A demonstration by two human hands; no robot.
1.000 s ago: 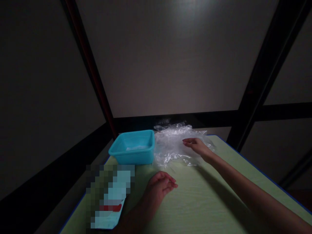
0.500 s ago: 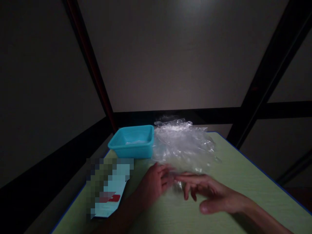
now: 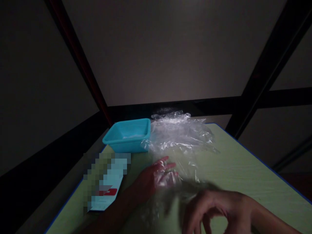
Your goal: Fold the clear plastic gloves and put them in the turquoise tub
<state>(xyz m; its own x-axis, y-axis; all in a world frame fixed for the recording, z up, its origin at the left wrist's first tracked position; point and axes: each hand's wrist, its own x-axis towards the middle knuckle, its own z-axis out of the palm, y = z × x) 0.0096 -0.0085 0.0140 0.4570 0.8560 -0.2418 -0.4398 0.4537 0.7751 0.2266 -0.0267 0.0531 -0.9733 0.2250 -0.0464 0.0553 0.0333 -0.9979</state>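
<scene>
My left hand lies over the table with its fingers stretched out and apart, and clear film covers part of them. To its right and nearer to me, my right hand is curled, thumb and fingers bent into a ring. A thin clear plastic bag, smeared by motion, stretches between the hands, and my right fingers appear closed on it. The lower frame edge cuts off those fingertips. Beyond my hands lies a loose heap of crumpled clear plastic bags.
A turquoise plastic basin stands at the back left, with something pale inside. Nearer on the left lies a partly pixelated flat pale object with a red mark. The light green table has a blue edge; walls rise behind and at the left.
My right hand has drawn back toward me and curled, pulling film with it. My left fingers now spread under clear film. The view has tilted slightly down.
</scene>
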